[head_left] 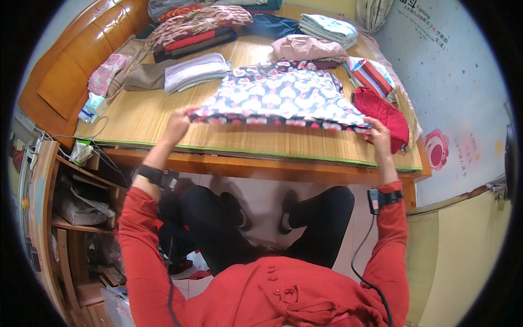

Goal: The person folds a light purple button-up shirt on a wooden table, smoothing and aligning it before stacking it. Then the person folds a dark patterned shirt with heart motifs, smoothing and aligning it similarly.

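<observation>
A dark cloth garment with a pink, red and white heart-like print (pixel 282 92) lies spread over the bamboo mat (pixel 261 141) on the bed. Its near edge is stretched between both hands, slightly sagging in the middle. My left hand (pixel 181 120) pinches the near left corner. The near right corner is in the grip of my right hand (pixel 376 131), whose fingers partly hide it. Just beyond my right hand lies a crumpled red cloth (pixel 382 110). A folded lilac cloth (pixel 194 71) sits left of the printed garment, and a pink folded cloth (pixel 308 48) touches its far side.
Folded camouflage-patterned cloth (pixel 200 24), a pale folded stack (pixel 329 29) and a striped cloth (pixel 372 77) lie farther back. A wooden headboard (pixel 69 77) stands at left, near a tissue pack (pixel 96 104). An open wooden shelf (pixel 61 222) is at lower left; a wall bounds the right.
</observation>
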`<state>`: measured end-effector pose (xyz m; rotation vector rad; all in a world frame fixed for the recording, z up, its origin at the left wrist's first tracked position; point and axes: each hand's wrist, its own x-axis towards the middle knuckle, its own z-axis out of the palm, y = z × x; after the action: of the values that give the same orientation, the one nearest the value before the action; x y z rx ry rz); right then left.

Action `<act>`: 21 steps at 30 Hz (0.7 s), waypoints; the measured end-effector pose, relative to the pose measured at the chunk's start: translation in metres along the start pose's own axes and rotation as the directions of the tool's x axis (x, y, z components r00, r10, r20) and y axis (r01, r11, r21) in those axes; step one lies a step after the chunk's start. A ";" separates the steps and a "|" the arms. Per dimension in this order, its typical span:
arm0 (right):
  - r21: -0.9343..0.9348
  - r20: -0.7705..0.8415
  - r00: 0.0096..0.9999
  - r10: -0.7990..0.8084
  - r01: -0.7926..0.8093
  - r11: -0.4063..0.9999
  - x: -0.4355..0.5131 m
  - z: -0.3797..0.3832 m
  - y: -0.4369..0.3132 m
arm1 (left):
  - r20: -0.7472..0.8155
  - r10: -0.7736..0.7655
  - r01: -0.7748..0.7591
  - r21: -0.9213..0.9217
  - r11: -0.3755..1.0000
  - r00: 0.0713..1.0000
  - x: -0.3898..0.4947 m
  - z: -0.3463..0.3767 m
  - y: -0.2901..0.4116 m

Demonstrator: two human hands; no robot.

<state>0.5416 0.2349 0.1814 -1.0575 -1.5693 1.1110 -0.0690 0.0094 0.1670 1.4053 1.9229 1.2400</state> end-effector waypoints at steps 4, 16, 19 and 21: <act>-0.135 -0.030 0.974 0.225 -0.227 0.964 -0.001 0.028 0.076 | -0.042 0.116 -0.097 0.322 0.942 0.992 -0.018 0.058 -0.080; -0.380 0.266 0.913 0.309 -0.195 0.904 -0.018 -0.004 0.105 | 0.111 0.147 -0.183 0.527 0.830 0.983 -0.055 0.061 -0.097; -0.468 0.313 0.899 0.307 -0.136 0.873 -0.021 -0.006 0.096 | 0.157 0.087 -0.161 0.562 0.811 0.984 -0.055 0.055 -0.091; -0.503 0.349 0.873 0.341 -0.133 0.854 -0.020 -0.008 0.082 | 0.235 0.118 -0.225 0.506 0.833 0.965 -0.055 0.049 -0.085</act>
<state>0.5646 0.2354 0.1000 -1.4328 -2.1788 1.2262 -0.0538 -0.0277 0.0622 1.9313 2.1241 0.6121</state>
